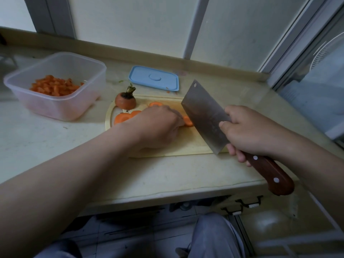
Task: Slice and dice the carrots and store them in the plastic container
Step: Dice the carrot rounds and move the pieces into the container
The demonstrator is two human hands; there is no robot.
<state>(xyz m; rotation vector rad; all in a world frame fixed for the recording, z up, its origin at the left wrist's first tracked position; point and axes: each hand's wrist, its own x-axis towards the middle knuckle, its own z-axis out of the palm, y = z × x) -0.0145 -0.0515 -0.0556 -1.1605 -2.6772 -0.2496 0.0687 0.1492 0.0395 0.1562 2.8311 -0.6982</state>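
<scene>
Carrot slices (188, 121) mid-frame on board (186, 146), pinned under curled left grip (158, 125). Right grip (249, 131) clamped round cleaver (203, 116) handle. Slices likely stiff, light, slippery: hold flat, fingertips tucked.

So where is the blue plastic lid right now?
In the head view, the flat blue plastic lid lies on the counter just beyond the pale wooden cutting board, right of the clear plastic container.

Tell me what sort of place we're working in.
Most likely a home kitchen counter by a window: cleaver over a wooden cutting board, plastic container of diced carrot, window frames behind.
</scene>
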